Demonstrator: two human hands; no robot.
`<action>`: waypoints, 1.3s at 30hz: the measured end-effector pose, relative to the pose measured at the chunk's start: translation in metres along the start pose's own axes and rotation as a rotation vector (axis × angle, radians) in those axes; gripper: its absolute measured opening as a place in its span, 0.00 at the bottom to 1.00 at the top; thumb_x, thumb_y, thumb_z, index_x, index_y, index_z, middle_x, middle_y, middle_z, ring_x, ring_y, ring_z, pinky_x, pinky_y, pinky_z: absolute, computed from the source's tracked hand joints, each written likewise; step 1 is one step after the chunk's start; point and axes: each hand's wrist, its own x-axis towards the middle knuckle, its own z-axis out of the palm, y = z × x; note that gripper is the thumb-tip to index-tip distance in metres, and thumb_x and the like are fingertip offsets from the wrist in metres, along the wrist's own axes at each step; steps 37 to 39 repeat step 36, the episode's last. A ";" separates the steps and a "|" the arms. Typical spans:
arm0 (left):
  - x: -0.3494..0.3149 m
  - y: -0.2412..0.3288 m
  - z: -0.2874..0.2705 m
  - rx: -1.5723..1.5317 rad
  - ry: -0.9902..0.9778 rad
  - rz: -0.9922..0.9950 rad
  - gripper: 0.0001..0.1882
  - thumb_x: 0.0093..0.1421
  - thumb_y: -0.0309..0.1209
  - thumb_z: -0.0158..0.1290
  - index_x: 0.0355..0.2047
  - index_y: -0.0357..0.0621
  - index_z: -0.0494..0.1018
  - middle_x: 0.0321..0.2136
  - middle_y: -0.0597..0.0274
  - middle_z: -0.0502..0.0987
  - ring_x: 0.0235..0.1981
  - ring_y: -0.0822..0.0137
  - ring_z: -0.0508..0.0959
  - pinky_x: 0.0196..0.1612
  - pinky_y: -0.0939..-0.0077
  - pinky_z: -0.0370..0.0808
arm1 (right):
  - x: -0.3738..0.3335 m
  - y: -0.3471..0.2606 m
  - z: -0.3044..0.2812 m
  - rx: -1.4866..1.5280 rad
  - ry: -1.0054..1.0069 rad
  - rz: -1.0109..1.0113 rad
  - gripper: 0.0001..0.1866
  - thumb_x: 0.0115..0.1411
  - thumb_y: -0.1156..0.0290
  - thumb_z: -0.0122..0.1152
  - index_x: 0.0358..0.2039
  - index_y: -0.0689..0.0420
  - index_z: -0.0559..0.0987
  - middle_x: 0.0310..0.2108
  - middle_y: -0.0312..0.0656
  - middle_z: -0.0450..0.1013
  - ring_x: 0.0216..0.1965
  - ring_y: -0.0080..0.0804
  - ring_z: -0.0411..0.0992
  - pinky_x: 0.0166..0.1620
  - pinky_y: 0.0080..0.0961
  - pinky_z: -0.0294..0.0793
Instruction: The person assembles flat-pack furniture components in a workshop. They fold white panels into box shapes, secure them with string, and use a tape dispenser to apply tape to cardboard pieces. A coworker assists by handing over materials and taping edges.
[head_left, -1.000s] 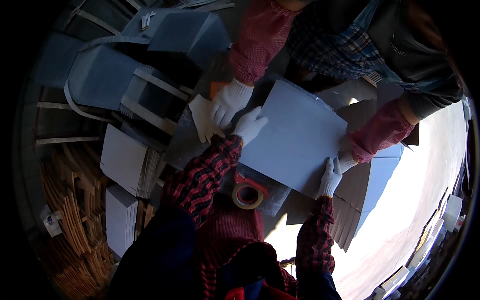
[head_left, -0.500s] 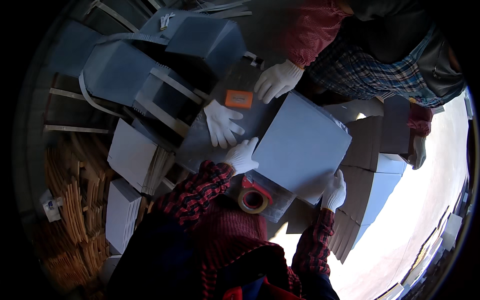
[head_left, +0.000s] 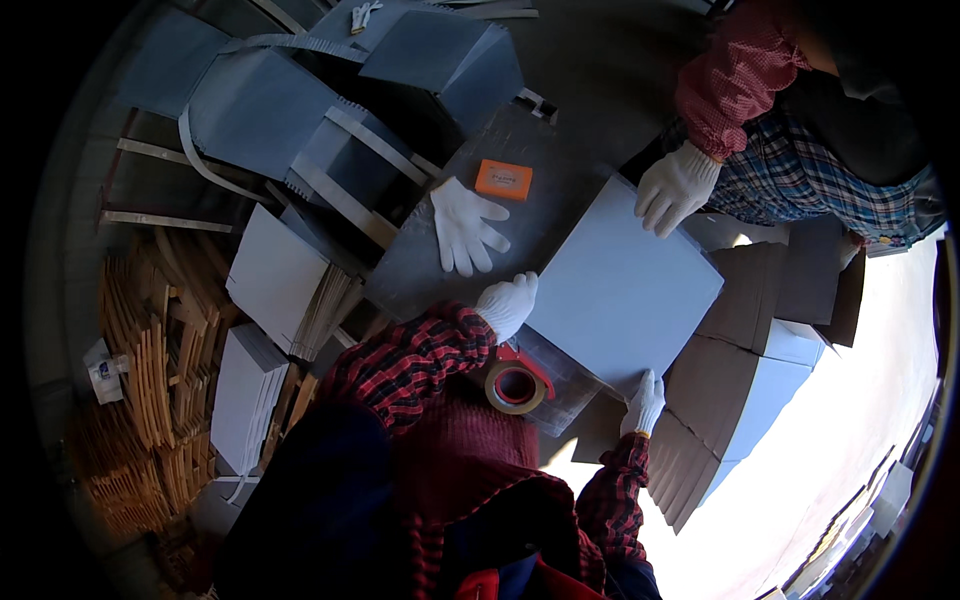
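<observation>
Board (head_left: 620, 290), a pale grey square sheet, lies flat and tilted on a dark grey worktop (head_left: 420, 270), its far corner toward a co-worker and its near corner toward the person. The worktop is a dark slab that also carries a loose white glove (head_left: 465, 225) lying palm down and a small orange block (head_left: 503, 180) just beyond it. A tape roll (head_left: 515, 385) in a red dispenser sits at the near edge, just beside the board. Around the worktop are stacks of pale sheets (head_left: 275, 275) to the left, folded grey boxes (head_left: 440, 50) with pale straps behind, bundles of wooden slats (head_left: 150, 350) on the floor at far left, and brown cardboard (head_left: 760, 300) to the right. Bright sunlit ground fills the lower right.

Left hand (head_left: 507, 303), in a white glove with a red plaid sleeve, rests on the board's left corner, grip loosely curled against the edge. Right hand (head_left: 645, 403), also gloved, has its grip pinched on the board's near corner, fingers up over the edge. A co-worker's gloved hand (head_left: 675, 187) presses flat on the far corner, fingers spread, its sleeve red-checked.
</observation>
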 end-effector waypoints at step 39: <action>-0.368 -0.351 0.017 -0.761 -0.262 -0.416 0.29 0.58 0.50 0.57 0.57 0.49 0.73 0.53 0.44 0.75 0.55 0.48 0.75 0.60 0.55 0.70 | -0.291 -0.070 0.457 -0.935 -0.370 -1.192 0.29 0.56 0.63 0.64 0.57 0.59 0.73 0.57 0.54 0.70 0.56 0.53 0.69 0.60 0.43 0.67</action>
